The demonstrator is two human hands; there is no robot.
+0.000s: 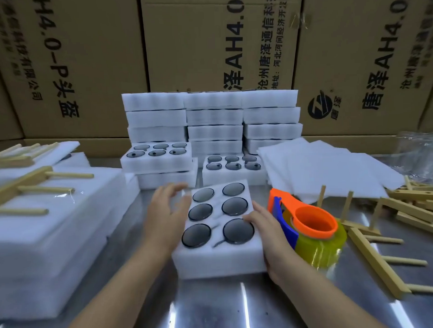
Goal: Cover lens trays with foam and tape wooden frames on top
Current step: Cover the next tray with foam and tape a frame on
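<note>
A white foam lens tray [215, 260] with six dark round lenses lies uncovered on the metal table in front of me. My left hand [167, 214] is at the tray's left side with fingers spread and blurred; contact is unclear. My right hand [269, 238] grips the tray's right edge, thumb on top near a lens. Flat white foam sheets [333, 169] lie stacked at the right. Wooden frames [375, 254] with dowel pegs lie at the right. An orange and blue tape dispenser [313, 226] with yellowish tape sits just right of the tray.
Two more open lens trays [159, 161] [233, 173] sit behind, before stacks of closed foam trays [211, 117]. At the left lie foam-covered trays [53, 233] with wooden frames on top. Cardboard boxes [218, 41] wall the back. Clear plastic lies at far right.
</note>
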